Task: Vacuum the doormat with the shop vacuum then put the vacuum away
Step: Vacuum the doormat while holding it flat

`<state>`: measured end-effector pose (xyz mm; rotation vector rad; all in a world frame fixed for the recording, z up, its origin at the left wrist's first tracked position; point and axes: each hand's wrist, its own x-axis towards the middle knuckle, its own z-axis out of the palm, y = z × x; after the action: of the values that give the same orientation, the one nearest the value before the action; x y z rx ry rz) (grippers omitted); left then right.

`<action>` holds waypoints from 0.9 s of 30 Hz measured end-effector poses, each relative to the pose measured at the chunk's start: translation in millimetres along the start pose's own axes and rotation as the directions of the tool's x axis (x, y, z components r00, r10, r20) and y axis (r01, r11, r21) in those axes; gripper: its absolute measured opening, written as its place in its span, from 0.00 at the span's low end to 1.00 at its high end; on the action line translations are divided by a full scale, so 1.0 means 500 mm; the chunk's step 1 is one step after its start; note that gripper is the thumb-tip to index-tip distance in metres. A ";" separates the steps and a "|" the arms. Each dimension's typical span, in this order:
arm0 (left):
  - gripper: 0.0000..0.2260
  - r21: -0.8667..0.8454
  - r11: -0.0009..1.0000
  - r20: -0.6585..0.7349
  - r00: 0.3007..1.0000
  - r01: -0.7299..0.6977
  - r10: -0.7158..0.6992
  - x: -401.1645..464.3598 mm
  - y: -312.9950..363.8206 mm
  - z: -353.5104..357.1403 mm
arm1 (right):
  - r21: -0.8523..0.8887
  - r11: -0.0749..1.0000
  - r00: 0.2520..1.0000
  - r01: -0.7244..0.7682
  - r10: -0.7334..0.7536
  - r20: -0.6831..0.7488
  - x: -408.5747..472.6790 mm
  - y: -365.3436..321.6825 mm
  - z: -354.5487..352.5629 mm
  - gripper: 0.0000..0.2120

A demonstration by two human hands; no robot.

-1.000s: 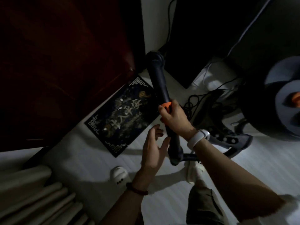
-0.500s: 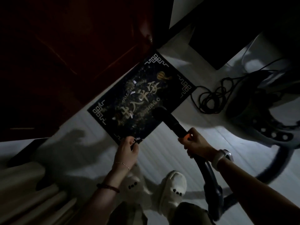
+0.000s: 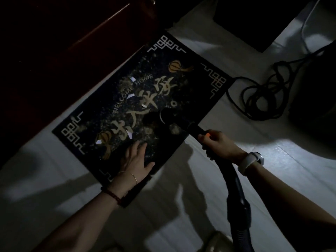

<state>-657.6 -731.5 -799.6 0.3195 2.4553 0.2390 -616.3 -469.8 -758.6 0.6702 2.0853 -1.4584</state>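
A dark doormat (image 3: 190,84) with gold lettering and white corner patterns lies on the pale floor against a dark red door. Crumbs and a few white paper scraps are scattered over it. My left hand (image 3: 135,159) lies flat with fingers spread on the mat's near edge. My right hand (image 3: 217,144) grips the black vacuum wand (image 3: 179,121) just behind its round nozzle, which rests on the mat's right part. The black hose (image 3: 236,197) curves down past my right wrist. The dark vacuum body (image 3: 314,99) stands at the right edge.
The dark red door (image 3: 63,51) borders the mat at the upper left. A tangled black power cord (image 3: 261,95) lies on the floor right of the mat. A dark piece of furniture (image 3: 254,19) stands at the top right. A slipper (image 3: 216,242) shows at the bottom.
The wand came down from upright and its nozzle now rests on the mat. My left hand left the wand and now presses flat on the mat. The camera has come closer.
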 end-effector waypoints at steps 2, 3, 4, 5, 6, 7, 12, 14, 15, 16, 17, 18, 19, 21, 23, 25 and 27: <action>0.37 0.060 0.998 0.026 1.000 0.012 -0.013 0.021 -0.008 0.013 | -0.020 1.000 0.999 -0.001 0.000 -0.047 0.002 0.024 -0.014 0.12; 0.40 0.086 0.996 0.033 0.999 0.020 -0.023 0.029 -0.011 0.018 | -0.031 0.999 0.995 0.004 -0.007 -0.099 -0.003 0.035 -0.027 0.13; 0.42 0.110 0.994 0.030 0.999 0.026 -0.030 0.035 -0.016 0.022 | -0.031 0.999 0.987 0.013 -0.018 -0.158 -0.010 0.045 -0.040 0.13; 0.43 0.122 0.992 0.021 0.999 0.032 -0.035 0.042 -0.021 0.026 | -0.021 1.000 0.978 0.023 -0.027 -0.209 -0.017 0.053 -0.051 0.13; 0.44 0.126 0.991 0.017 0.999 0.039 -0.041 0.047 -0.025 0.030 | -0.013 0.999 0.970 0.032 -0.034 -0.243 -0.025 0.058 -0.058 0.13; 0.45 0.132 0.990 0.025 0.999 0.043 -0.046 0.050 -0.029 0.035 | -0.016 0.999 0.966 0.036 -0.039 -0.257 -0.031 0.061 -0.061 0.12; 0.46 0.195 0.980 0.084 0.995 0.040 -0.057 0.054 -0.039 0.058 | -0.101 0.994 0.966 -0.030 0.003 -0.258 -0.026 0.072 -0.033 0.13; 0.47 0.194 0.980 0.076 0.996 0.040 -0.055 0.055 -0.039 0.058 | -0.055 0.997 0.961 -0.060 0.043 -0.273 -0.031 0.089 -0.031 0.17; 0.47 0.193 0.980 0.071 0.996 0.038 -0.052 0.056 -0.040 0.059 | -0.040 0.997 0.959 -0.070 0.056 -0.276 -0.039 0.097 -0.033 0.19; 0.47 0.194 0.980 0.066 0.997 0.035 -0.048 0.055 -0.042 0.059 | -0.024 0.997 0.960 -0.080 0.070 -0.272 -0.049 0.106 -0.033 0.21; 0.47 0.197 0.980 0.058 0.997 0.031 -0.043 0.055 -0.044 0.059 | 0.009 0.996 0.962 -0.087 0.086 -0.260 -0.058 0.114 -0.033 0.22; 0.47 0.201 0.979 0.054 0.998 0.025 -0.036 0.054 -0.045 0.059 | 0.063 0.993 0.963 -0.096 0.109 -0.246 -0.070 0.120 -0.030 0.24; 0.47 0.202 0.979 0.049 0.998 0.022 -0.033 0.054 -0.047 0.060 | 0.119 0.987 0.964 -0.105 0.131 -0.232 -0.080 0.125 -0.024 0.24; 0.47 0.191 0.981 0.026 0.999 0.028 -0.034 0.054 -0.048 0.061 | 0.131 0.986 0.961 -0.104 0.133 -0.241 -0.091 0.127 -0.007 0.24; 0.46 0.193 0.981 -0.036 0.999 0.022 -0.015 0.046 -0.045 0.064 | 0.002 0.997 0.943 -0.074 0.070 -0.325 -0.099 0.118 0.009 0.23; 0.44 0.207 0.978 -0.106 0.994 -0.008 0.031 0.022 -0.042 0.072 | -0.099 0.994 0.922 -0.051 0.009 -0.388 -0.107 0.103 0.016 0.22; 0.41 0.206 0.978 -0.129 0.990 -0.034 0.062 -0.013 -0.045 0.085 | -0.146 0.988 0.897 -0.052 -0.017 -0.441 -0.118 0.096 0.016 0.22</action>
<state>-629.7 -750.7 -834.5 0.4650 2.6139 0.0301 -539.9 -469.1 -756.3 1.0318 2.4920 -1.1963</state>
